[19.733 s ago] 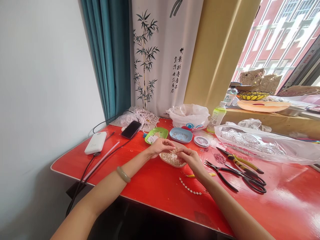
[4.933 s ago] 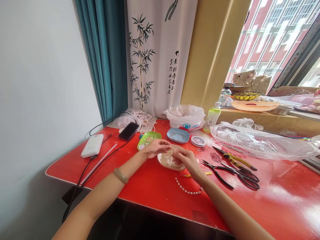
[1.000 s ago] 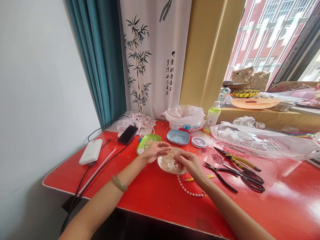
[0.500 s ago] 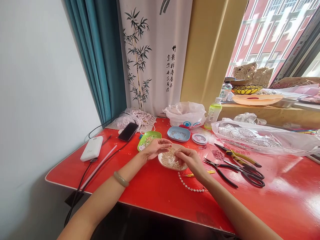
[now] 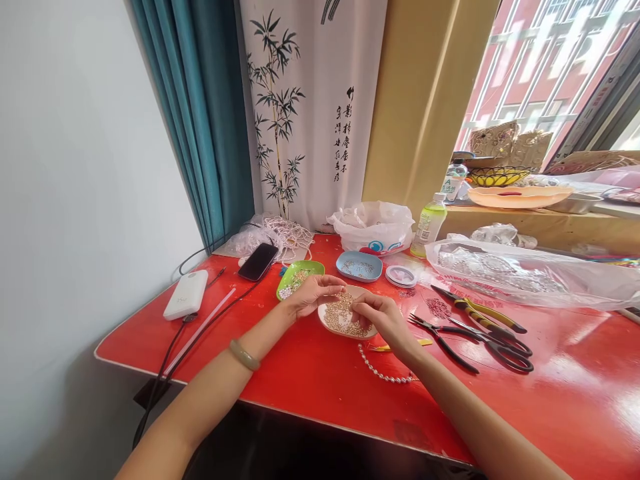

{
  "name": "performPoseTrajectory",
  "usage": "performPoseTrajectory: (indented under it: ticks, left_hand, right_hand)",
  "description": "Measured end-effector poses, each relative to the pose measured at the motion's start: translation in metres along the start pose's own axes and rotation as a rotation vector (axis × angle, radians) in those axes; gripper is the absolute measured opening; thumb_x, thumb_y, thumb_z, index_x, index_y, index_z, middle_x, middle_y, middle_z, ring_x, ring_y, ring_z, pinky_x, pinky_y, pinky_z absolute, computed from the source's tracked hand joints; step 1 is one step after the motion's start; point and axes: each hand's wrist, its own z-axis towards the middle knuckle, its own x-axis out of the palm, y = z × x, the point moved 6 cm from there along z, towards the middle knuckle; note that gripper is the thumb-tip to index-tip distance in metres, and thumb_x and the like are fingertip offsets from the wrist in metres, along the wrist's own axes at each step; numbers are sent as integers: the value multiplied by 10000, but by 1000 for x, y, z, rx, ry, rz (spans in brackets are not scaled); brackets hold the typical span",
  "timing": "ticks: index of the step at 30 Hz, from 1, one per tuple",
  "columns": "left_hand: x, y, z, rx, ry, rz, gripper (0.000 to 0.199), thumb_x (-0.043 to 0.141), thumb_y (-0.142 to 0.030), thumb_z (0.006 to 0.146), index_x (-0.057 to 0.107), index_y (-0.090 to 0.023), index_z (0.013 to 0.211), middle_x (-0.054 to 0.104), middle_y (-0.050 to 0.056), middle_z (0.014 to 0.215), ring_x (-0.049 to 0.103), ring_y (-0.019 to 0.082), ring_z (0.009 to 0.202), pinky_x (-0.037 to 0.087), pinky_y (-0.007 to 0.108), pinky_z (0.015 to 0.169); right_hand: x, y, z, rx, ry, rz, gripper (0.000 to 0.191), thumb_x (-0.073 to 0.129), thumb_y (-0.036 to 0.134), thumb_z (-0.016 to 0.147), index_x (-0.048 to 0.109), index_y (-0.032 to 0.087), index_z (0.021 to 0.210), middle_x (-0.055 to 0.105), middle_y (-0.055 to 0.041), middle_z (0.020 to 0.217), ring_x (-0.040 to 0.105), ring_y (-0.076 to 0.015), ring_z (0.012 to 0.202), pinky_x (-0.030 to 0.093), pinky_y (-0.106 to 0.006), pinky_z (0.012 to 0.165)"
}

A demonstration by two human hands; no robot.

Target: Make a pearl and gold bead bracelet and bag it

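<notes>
Both hands hover over a pale dish (image 5: 327, 323) of small gold beads (image 5: 345, 318). My left hand (image 5: 315, 295) is at the dish's left side, thumb and fingers closed in a pinch; whatever sits between the tips is too small to name. At the right side my right hand (image 5: 380, 317) also pinches, its fingertips above the beads, and I cannot make out what they hold. A string of pearl-like beads (image 5: 383, 375) curves over the red table below the dish, running under my right wrist. Yellow-handled tweezers (image 5: 400, 345) lie partly behind that wrist.
Behind the dish are a green tray (image 5: 287, 280) and a blue tray (image 5: 359, 267) of beads, plus a round lidded case (image 5: 401, 276). Pliers (image 5: 480, 313) and scissors (image 5: 505, 347) lie right. A phone (image 5: 258, 261) and a white power bank (image 5: 186, 295) with cables are left.
The view has shifted slightly, so everything sits a little further right. Both hands keep nearly the same pinched pose over the dish.
</notes>
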Motion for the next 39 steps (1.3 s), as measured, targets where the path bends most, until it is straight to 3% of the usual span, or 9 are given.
performPoseTrajectory:
  ticks: [11,25,39]
  left_hand:
    - [2,-7,0,72,18,91,218,739,-186,517,640,-107,694,596,5,670,526,73,618,408,216,605]
    - [4,-9,-2,76,41,113,222,735,-188,519,635,-108,700,601,13,678,534,81,632,413,239,645]
    - [7,0,-1,47,55,160,277,753,-260,481,639,-105,681,599,13,631,531,83,582,398,227,603]
  right_hand:
    - [2,-6,3,49,16,-12,189,490,226,667,506,160,491,497,24,444,420,-87,424,318,-214,438]
    - [5,-2,2,27,54,7,186,501,268,685,523,157,538,521,16,503,419,-81,449,327,-212,455]
    - [1,-7,4,-11,10,15,151,508,270,697,554,156,609,497,31,504,403,-81,456,309,-211,457]
